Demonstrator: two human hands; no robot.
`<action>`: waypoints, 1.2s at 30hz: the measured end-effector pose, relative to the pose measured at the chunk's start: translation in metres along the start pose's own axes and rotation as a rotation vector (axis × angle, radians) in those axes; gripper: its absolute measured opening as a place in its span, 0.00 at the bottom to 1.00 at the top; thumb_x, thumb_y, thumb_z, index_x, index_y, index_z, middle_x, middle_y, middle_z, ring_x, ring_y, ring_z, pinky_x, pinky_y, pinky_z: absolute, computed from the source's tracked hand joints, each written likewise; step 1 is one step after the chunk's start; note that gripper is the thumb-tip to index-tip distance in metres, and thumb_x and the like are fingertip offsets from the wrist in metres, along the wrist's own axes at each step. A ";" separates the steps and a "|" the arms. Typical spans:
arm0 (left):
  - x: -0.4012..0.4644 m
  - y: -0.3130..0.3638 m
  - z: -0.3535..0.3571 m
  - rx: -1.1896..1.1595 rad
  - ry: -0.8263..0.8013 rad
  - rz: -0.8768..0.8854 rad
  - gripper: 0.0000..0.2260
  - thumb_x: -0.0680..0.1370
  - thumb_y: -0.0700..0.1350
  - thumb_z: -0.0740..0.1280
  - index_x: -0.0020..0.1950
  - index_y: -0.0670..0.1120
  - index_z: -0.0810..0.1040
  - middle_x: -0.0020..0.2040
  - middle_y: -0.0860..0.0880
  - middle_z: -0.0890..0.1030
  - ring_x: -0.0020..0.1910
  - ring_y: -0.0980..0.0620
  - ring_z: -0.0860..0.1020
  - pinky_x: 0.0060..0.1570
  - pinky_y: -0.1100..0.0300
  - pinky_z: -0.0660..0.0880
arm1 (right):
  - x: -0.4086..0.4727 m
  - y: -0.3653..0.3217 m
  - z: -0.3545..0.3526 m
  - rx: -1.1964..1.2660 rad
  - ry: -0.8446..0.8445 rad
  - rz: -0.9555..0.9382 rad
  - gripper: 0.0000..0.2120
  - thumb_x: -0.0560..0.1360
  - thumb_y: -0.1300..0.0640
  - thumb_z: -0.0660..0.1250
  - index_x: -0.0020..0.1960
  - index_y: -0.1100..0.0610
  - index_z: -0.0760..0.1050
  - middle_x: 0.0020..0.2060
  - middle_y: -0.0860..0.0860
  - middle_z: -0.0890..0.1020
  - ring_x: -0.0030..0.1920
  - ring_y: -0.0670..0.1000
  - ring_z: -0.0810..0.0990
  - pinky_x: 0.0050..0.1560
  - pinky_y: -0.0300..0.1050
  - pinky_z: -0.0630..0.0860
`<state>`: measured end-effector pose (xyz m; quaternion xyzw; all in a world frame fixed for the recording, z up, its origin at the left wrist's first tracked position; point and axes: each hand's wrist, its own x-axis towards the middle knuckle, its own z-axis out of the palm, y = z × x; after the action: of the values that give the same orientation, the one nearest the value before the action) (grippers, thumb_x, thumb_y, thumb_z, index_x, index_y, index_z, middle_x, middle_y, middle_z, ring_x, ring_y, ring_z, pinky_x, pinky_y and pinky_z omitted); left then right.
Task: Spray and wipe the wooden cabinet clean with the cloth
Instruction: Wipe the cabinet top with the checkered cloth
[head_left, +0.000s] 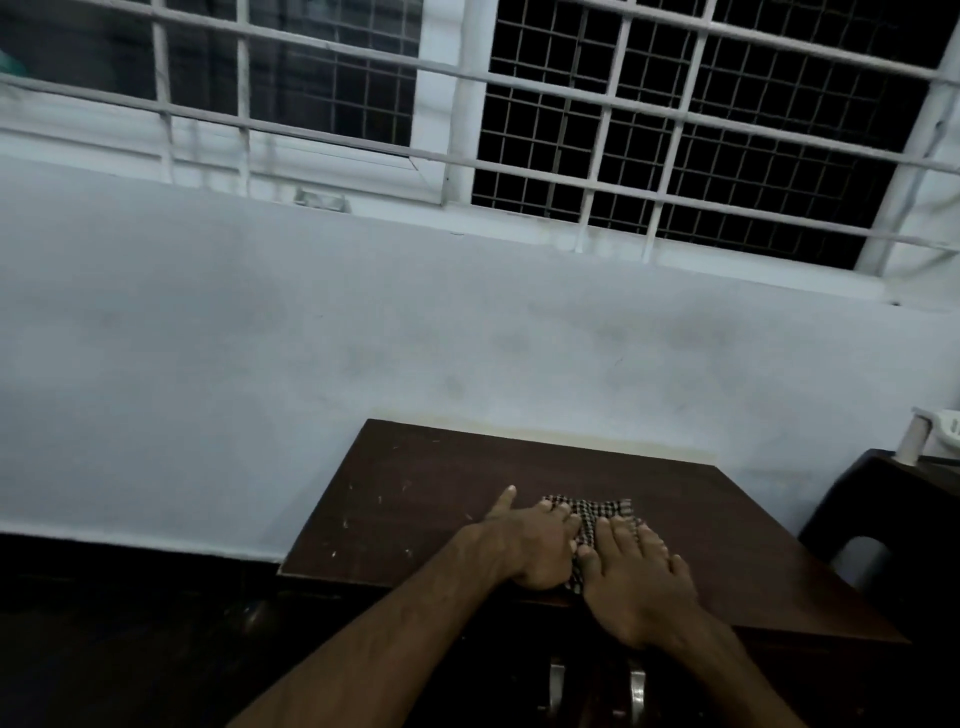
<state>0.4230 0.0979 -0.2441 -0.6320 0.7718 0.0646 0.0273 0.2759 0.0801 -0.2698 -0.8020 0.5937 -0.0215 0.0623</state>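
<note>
Cabinet top (519, 483): dark brown wood, flat and rectangular, flecked with pale scratches and specks; its far edge meets the wall, its left edge runs from 11 o'clock down to 8 o'clock, its near edge passes under the wrists.
Open room: bare wood lies at 9 to 11 o'clock of the hands and again at 1 to 3 o'clock, out to the right edge.
Cloth (589, 512): thin black-and-white checked fabric, crumpled, lying on the cabinet top near the front middle; a loose flap shows at 12 o'clock of the hands.
Left hand (530, 545): fingers curled, gathering the cloth's left side; index finger stretched out toward 12 o'clock on the wood.
Right hand (636, 582): palm down, fingers straight and slightly spread, pressing flat on the cloth's right side.
Cloth to fingers: caught between both hands, poking out beyond the fingertips and in the gap between them.
Handles (636, 688): two metal pulls on the cabinet front at 6 o'clock.
Wall (260, 338): pale, matte, smudged.
Window grille (613, 104): white bars over dark panes at 12 o'clock.
Dark stool (883, 514): at 3 o'clock, just beside the cabinet.
</note>
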 end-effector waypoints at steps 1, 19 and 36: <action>-0.009 -0.004 -0.001 0.000 -0.004 0.006 0.25 0.87 0.49 0.47 0.84 0.46 0.49 0.85 0.49 0.48 0.83 0.50 0.47 0.79 0.38 0.38 | -0.007 -0.008 -0.001 -0.010 -0.005 0.000 0.30 0.83 0.41 0.40 0.83 0.51 0.45 0.82 0.49 0.46 0.82 0.55 0.42 0.79 0.60 0.45; -0.174 -0.142 0.019 -0.134 0.034 -0.329 0.24 0.88 0.49 0.47 0.84 0.51 0.48 0.84 0.52 0.47 0.83 0.56 0.46 0.80 0.52 0.40 | -0.044 -0.203 0.028 0.026 -0.027 -0.351 0.32 0.83 0.44 0.42 0.82 0.58 0.45 0.82 0.54 0.44 0.81 0.56 0.37 0.76 0.68 0.36; -0.160 -0.152 0.025 -0.179 0.100 -0.354 0.24 0.88 0.48 0.48 0.84 0.49 0.49 0.84 0.50 0.47 0.83 0.54 0.47 0.80 0.52 0.43 | -0.023 -0.196 0.026 0.029 -0.066 -0.469 0.31 0.84 0.43 0.41 0.82 0.56 0.44 0.82 0.50 0.44 0.81 0.53 0.38 0.78 0.62 0.38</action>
<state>0.6024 0.2272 -0.2590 -0.7602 0.6402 0.0956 -0.0565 0.4578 0.1602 -0.2705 -0.9172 0.3885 -0.0175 0.0865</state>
